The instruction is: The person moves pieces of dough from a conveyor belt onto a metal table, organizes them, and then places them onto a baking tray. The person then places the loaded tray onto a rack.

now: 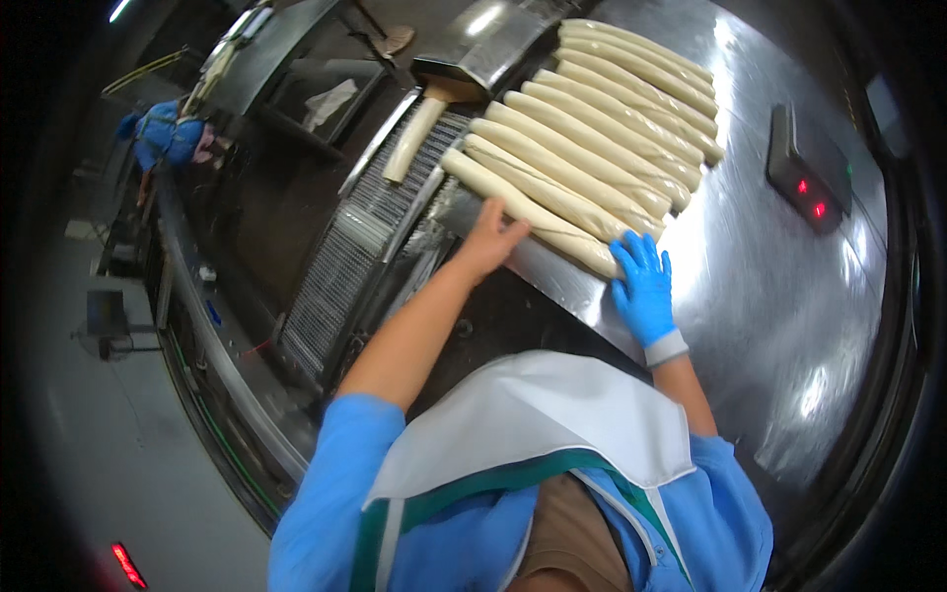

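Nearest: your left hand [490, 237] bare, fingers spread flat on nearest dough log [528, 212]; your right hand [643, 286] in blue glove, open, palm down at log's near end, gripping nothing. Log lies at front of row of dough logs [602, 128] on steel table [769, 296]. Dough likely soft, limp, stretch-prone: support under both ends. Further: conveyor belt [345, 266] carrying single log [409, 138].
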### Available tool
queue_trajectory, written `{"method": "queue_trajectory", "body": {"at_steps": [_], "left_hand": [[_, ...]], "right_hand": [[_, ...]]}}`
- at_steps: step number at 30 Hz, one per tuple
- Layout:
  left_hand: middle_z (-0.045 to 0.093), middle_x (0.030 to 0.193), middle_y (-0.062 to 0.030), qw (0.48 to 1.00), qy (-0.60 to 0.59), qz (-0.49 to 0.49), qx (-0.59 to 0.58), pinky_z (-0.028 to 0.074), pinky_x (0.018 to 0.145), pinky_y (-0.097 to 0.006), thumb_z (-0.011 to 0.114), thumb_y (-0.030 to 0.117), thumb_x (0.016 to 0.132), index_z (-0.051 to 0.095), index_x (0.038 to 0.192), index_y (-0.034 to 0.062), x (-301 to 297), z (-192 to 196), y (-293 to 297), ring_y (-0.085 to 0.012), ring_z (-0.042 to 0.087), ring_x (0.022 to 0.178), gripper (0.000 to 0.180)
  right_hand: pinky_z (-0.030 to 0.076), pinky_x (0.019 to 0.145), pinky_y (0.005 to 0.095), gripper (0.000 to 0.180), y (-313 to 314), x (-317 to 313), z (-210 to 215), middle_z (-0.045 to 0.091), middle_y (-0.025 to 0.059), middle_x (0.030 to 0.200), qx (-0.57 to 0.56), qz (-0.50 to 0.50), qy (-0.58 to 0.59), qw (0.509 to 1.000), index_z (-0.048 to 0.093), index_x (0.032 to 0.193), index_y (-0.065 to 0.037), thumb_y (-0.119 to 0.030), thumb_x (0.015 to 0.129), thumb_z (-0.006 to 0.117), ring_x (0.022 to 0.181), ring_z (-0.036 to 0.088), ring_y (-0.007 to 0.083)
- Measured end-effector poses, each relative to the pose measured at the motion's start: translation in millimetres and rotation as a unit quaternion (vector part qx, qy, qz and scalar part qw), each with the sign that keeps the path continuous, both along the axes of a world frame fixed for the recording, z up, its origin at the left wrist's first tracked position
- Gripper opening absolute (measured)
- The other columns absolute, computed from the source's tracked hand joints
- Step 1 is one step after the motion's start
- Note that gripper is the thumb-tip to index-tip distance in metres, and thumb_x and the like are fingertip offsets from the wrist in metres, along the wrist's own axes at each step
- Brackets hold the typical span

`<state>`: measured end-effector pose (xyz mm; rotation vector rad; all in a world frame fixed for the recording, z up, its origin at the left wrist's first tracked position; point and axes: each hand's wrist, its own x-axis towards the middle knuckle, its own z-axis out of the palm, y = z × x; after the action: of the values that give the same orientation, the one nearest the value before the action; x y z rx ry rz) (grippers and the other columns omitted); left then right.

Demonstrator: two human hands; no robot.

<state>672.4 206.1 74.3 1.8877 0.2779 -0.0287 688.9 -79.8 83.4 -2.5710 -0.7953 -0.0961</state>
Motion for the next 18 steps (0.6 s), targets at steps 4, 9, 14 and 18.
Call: {"method": "queue_trajectory", "body": {"at_steps": [4, 9, 14, 18], "left_hand": [[0.04, 0.128, -0.0153, 0.982, -0.138, -0.087, 0.099, 0.03, 0.103, -0.037, 0.058, 0.018, 0.085, 0.041, 0.128, 0.0013, 0, -19, -2, -0.0272, 0.038, 0.121, 0.05], [0.056, 0.106, -0.0134, 0.993, 0.001, 0.062, 0.098, 0.047, 0.082, -0.034, 0.066, 0.03, 0.079, 0.052, 0.12, 0.005, -25, -18, 29, -0.0234, 0.057, 0.096, 0.051], [0.054, 0.112, -0.0176, 0.926, -0.003, 0.274, 0.258, 0.043, 0.089, -0.04, 0.065, 0.028, 0.075, 0.055, 0.114, 0.0049, -58, -27, 112, -0.0324, 0.054, 0.101, 0.046], [0.051, 0.119, -0.0144, 0.839, 0.102, 0.343, 0.41, 0.039, 0.095, -0.043, 0.062, 0.027, 0.076, 0.05, 0.12, 0.0068, -82, -9, 177, -0.0333, 0.051, 0.108, 0.05]], "right_hand": [[0.026, 0.104, 0.0465, 0.049, -7, 2, 0, 0.044, 0.0239, 0.13, 0.099, 0.007, -0.003, 0.995, 0.06, 0.114, -0.007, -0.005, 0.065, 0.058, 0.122, 0.037, 0.0406], [0.028, 0.103, 0.0457, 0.047, -13, 3, 4, 0.037, 0.0212, 0.135, 0.076, 0.012, 0.025, 0.997, 0.054, 0.117, -0.007, -0.015, 0.072, 0.065, 0.124, 0.034, 0.0387], [0.018, 0.105, 0.0532, 0.063, 3, 13, 2, 0.033, 0.0192, 0.139, -0.005, 0.023, -0.01, 1.0, 0.048, 0.126, -0.011, -0.028, 0.07, 0.069, 0.13, 0.028, 0.0374], [0.015, 0.105, 0.0561, 0.069, 13, 19, -2, 0.03, 0.0196, 0.142, -0.043, 0.041, 0.005, 0.998, 0.043, 0.13, -0.01, -0.036, 0.071, 0.067, 0.133, 0.024, 0.037]]}}
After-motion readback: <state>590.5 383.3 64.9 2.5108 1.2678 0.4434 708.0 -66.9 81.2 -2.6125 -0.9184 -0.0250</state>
